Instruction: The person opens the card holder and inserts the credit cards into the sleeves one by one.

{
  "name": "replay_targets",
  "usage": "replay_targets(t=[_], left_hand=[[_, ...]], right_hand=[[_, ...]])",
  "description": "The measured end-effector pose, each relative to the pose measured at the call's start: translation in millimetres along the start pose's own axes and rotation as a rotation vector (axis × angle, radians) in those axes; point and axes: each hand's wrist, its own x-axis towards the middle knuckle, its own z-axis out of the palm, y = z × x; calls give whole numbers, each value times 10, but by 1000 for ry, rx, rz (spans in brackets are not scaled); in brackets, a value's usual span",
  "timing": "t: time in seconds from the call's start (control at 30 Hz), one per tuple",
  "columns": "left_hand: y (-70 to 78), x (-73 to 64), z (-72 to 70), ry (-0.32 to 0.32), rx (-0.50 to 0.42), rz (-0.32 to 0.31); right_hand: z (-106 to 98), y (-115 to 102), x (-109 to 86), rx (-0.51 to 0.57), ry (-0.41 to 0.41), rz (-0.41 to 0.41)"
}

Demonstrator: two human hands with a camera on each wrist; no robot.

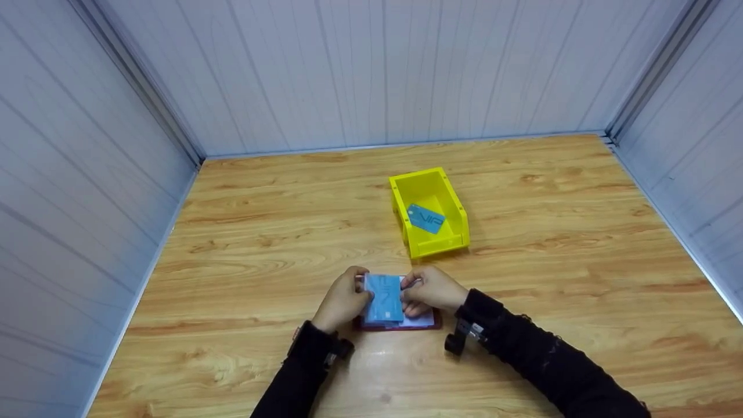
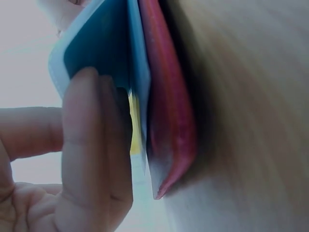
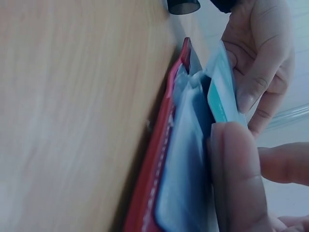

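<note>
A red card holder (image 1: 435,326) with clear plastic sleeves (image 3: 186,169) lies opened out on the table. Over its left part stands a blue card (image 1: 384,299) in a clear sleeve, lifted away from the pages below. My left hand (image 1: 345,299) pinches the left edge of this sleeved card, thumb on the near face and fingers behind. At the card's right edge, my right hand (image 1: 432,290) pinches with thumb and fingertips. In the right wrist view the card's teal edge (image 3: 223,96) shows between both hands. The right fingertips' exact contact is partly hidden.
A yellow open-fronted bin (image 1: 444,248) stands beyond the hands, slightly to the right. Inside it lies another blue card (image 1: 426,218) printed VIP. Pale panel walls (image 1: 371,75) border the wood-grain table (image 1: 261,244) at the back and both sides.
</note>
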Motion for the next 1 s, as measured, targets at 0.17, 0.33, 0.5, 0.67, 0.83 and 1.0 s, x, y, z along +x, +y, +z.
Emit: replay_targets(t=[0.17,0.33,0.5,0.67,0.83,1.0], left_hand=[[0,-3,-1,-3,0,10],[5,-8,6,-22,-15,-4],[8,-14,13,-11,1,-2],[4,-14,18,-3,29,2],[11,-22,4,-12,39,15],[16,-42,-10,-20,116,41]], right_hand=[[16,-27,-20,-18,-13,-4],[41,-39,-38,-75,-40,-38],[63,-49,-50,-104,-42,-48],[63,-61,-55,-111,-43,-46],[45,-50,-45,-120,-42,-53],[7,-22,-43,-105,-62,-76]])
